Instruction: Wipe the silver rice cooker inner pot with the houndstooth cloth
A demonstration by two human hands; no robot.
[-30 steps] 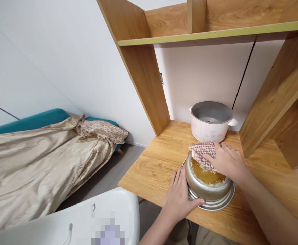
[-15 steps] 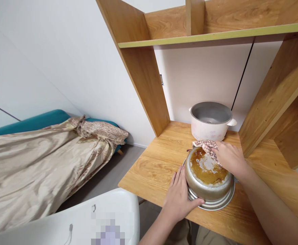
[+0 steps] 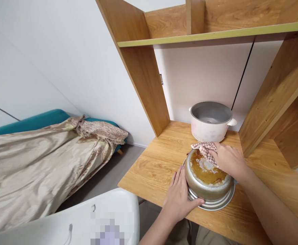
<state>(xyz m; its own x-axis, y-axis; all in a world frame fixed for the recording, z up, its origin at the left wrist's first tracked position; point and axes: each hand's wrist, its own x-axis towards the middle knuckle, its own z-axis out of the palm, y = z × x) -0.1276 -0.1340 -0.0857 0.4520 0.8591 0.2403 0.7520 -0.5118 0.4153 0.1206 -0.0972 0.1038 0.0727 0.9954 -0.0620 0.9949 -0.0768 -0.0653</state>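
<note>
Pressing a patterned cloth (image 3: 206,150) against the stained base of an upturned metal pot (image 3: 208,180) on the bench (image 3: 154,163), the right hand (image 3: 229,159) grips the fabric. The left hand (image 3: 179,197) lies open against the pot's side; no writing is legible.

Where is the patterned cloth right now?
In the head view, the patterned cloth is bunched under the right hand on the far rim of the upturned metal pot, just in front of the white cooker body on the wooden desk.
</note>
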